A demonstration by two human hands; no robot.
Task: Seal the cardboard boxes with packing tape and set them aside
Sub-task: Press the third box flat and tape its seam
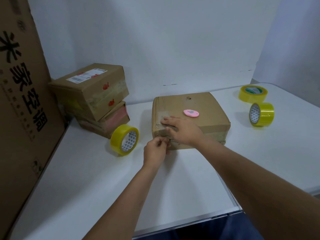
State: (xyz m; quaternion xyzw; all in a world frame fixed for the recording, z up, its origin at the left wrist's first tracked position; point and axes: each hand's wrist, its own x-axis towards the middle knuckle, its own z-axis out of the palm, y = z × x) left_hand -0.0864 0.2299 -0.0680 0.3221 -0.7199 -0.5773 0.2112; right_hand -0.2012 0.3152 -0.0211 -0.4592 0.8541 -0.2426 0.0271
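Note:
A flat brown cardboard box [204, 108] lies in the middle of the white table [97, 184], with tape over its near left edge. My right hand [181, 130] rests flat on that corner, fingers spread over the tape. My left hand [155, 149] is at the box's front left corner and pinches something small there, apparently a tape end. A pink box cutter [191, 113] lies on top of the box. A yellow tape roll [125, 142] stands on edge just left of the box.
Two taped boxes are stacked at the back left, the upper one [91, 87] bearing a label, the lower one [110, 122] under it. A tall printed carton [22, 101] leans along the left edge. Two more yellow tape rolls [252, 93] [261, 114] sit at the right.

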